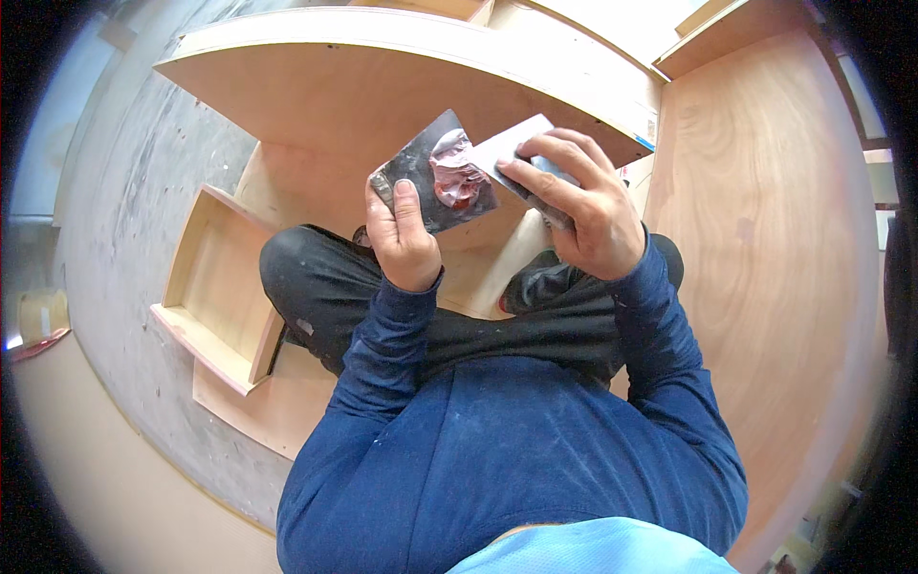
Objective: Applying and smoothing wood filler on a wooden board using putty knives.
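Observation:
My left hand point(405, 239) grips a dark, roughly square flat plate point(413, 153) by its near left corner, thumb lying on top. A lump of pinkish putty point(453, 172) with a few redder streaks sits on the plate's right half. Fingers pressed on its upper face, my right hand point(595, 215) holds a thin, flat putty scraper point(516, 142). The scraper's pale lower left edge meets or overlaps the putty; exact contact is hard to make out. Both hands are above my bent legs.
Beyond my hands stands a curved-edge wooden panel point(363, 96). An open wooden box, like a drawer point(220, 277), lies to the left on the stained grey floor point(124, 201). A broad wooden board point(755, 210) runs along my right side.

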A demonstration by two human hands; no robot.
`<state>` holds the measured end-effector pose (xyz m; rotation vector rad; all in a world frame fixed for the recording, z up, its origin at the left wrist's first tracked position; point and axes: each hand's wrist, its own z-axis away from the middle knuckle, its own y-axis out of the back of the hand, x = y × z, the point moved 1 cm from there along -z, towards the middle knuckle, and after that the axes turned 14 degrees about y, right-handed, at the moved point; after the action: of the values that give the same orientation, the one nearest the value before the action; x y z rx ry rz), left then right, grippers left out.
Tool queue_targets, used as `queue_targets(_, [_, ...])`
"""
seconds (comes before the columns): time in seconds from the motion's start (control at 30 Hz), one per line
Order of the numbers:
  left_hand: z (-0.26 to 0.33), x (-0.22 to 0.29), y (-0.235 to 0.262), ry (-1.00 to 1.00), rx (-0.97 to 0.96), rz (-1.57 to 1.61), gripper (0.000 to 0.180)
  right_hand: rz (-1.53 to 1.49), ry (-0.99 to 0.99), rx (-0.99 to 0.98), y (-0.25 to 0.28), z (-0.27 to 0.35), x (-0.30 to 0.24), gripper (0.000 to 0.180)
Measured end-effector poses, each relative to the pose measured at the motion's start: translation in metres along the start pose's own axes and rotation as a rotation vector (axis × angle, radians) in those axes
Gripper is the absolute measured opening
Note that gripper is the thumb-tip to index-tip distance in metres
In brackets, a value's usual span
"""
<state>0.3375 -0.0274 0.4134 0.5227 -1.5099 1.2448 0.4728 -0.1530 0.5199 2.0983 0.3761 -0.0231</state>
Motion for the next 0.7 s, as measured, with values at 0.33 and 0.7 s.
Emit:
queue_targets(0.33, [0.012, 0.012, -0.001, -0.093, -0.023, -0.299, 0.023, 0.026, 0.062, -0.141, -0.031, -0.017, -0.005, 0.052])
queue_targets(0.7, [-0.002, 0.004, -0.001, 0.428, -0.157, 0.399, 0.027, -0.221, 0.000, 0.235, -0.061, 0.017, -0.002, 0.049])
